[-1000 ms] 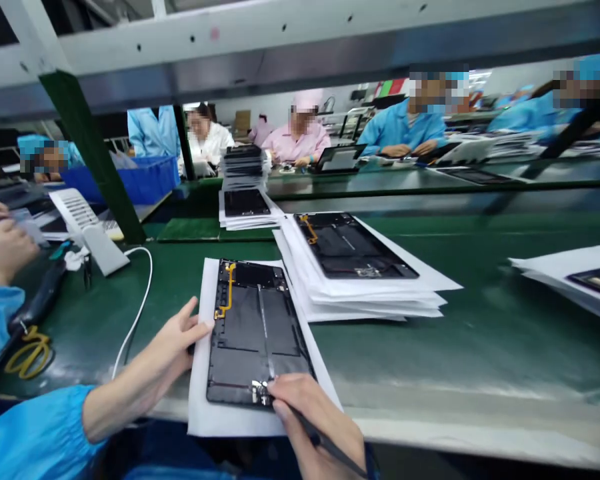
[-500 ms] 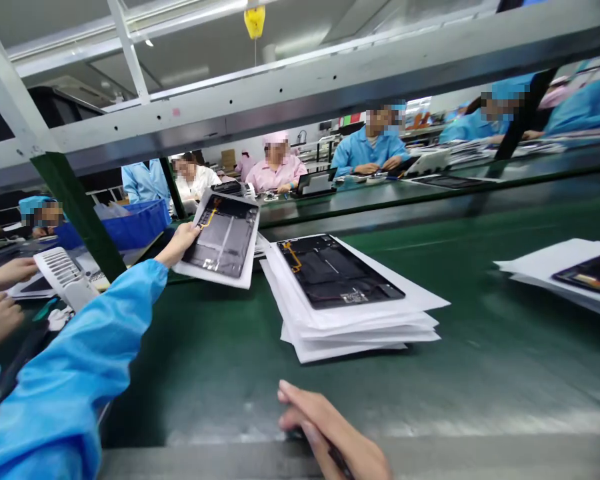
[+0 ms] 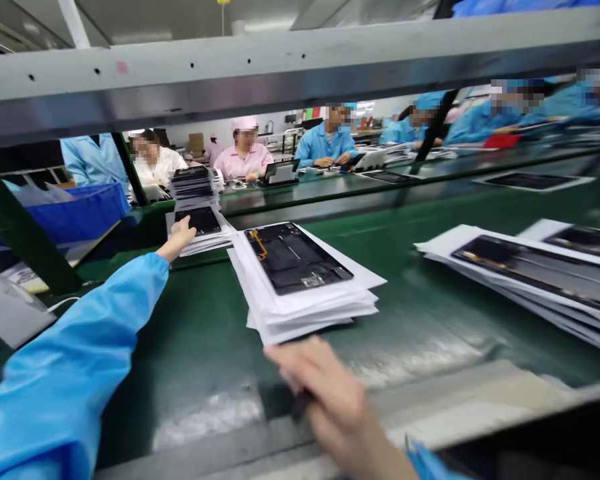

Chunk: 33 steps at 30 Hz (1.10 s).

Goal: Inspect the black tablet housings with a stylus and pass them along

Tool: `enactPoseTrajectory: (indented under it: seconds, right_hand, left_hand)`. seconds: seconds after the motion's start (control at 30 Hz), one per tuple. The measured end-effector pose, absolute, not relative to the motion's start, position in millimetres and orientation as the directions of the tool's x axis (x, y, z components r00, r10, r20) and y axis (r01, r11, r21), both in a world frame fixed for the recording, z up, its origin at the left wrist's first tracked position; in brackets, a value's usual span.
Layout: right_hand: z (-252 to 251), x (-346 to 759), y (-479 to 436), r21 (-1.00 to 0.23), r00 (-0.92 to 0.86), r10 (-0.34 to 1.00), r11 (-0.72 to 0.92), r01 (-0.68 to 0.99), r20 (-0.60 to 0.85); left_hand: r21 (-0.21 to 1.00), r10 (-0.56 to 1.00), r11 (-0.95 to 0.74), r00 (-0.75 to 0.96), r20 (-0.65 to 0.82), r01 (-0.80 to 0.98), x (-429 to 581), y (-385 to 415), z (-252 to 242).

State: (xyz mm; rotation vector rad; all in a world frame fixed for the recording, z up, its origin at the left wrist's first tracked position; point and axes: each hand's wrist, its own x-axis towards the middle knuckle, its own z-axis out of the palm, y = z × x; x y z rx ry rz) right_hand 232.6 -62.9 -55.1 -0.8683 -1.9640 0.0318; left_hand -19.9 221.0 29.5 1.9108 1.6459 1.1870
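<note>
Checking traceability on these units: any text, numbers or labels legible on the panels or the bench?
No legible text anywhere in this view.
Small white rectangular label on the black rectangular tablet panel atop the white paper stack: too small and blurred to read.
Long dark panels on white paper at right: blurred, no text legible.

Blue sleeve (image 3: 65, 360); white paper (image 3: 300, 313); black panel (image 3: 300, 263); orange cable (image 3: 259, 245); green belt (image 3: 420, 327).
</note>
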Motion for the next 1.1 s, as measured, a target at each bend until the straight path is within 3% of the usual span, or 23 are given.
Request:
enactPoseTrajectory:
  seconds: [0.1, 0.23, 0.37, 0.53, 0.67, 0.83, 1.0, 1.1]
  right_hand:
    - [-24, 269, -19, -0.144, -0.344, 0.687, 0.547, 0.825, 0.640]
    - [-3, 285, 25, -0.082, -0.449, 0.744, 0.554, 0.828, 0.496]
    - [0, 279, 25, -0.048, -0.514, 0.749, 0.583, 0.811, 0.418]
    - [11, 286, 15, -0.053, -0.575, 0.740, 0.628, 0.776, 0.350]
    - [16, 291, 21, -0.048, -0.608, 0.722, 0.656, 0.753, 0.330]
    - [9, 283, 20, -0.031, -0.592, 0.711, 0.649, 0.760, 0.380]
    - [10, 283, 24, -0.062, -0.481, 0.705, 0.593, 0.803, 0.522]
    - [11, 282, 33, -0.091, -0.425, 0.675, 0.588, 0.804, 0.604]
  left_hand:
    - [0.506, 0.826, -0.549, 0.338, 0.452, 0.666, -11, 176, 10]
    - [0.194, 0.533, -0.841, 0.713, 0.456, 0.504, 4, 109, -7]
    - [-0.012, 0.331, -0.928, 0.839, 0.432, 0.373, 19, 74, -9]
    - [-0.075, 0.261, -0.946, 0.876, 0.405, 0.316, 28, 70, -8]
    - [0.037, 0.291, -0.953, 0.882, 0.369, 0.299, 31, 69, -14]
    - [0.364, 0.438, -0.880, 0.817, 0.375, 0.305, 30, 67, -22]
    - [0.792, 0.693, -0.549, 0.674, 0.255, 0.266, 38, 88, -14]
    - [0.949, 0.764, -0.273, 0.635, 0.114, 0.158, 58, 105, -2]
